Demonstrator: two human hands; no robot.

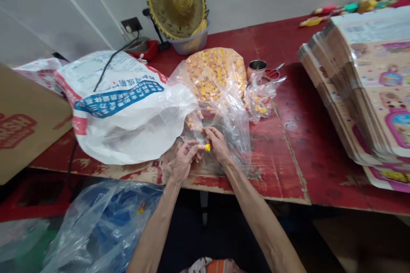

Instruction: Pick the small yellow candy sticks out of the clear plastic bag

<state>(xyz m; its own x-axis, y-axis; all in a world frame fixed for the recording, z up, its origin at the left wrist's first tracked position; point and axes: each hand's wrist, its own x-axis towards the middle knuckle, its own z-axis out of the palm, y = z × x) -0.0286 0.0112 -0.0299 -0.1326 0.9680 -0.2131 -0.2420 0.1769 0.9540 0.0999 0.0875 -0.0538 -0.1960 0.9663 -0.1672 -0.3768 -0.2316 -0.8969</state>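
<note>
Taking the clear plastic bag of small yellow and orange pieces [215, 77] as the marker, everything ranges out from it across the worn red worktop [288, 136]. Far to its left sits a brown cardboard box [25, 123], then a big white woven sack with blue print [118, 106] lying slumped against the bag. Just in front of the bag, the left hand [183, 163] is closed around a small pink stick with a yellow cap [202, 147], pinching it at the tip. The right hand [218, 144], fingers curled, meets it at that cap and presses on loose clear film. A steady pinch close to the cap would serve best, I think. Right of the bag stands a metal cup [256, 68], and well beyond, a stack of printed pink cards [368, 81].
</note>
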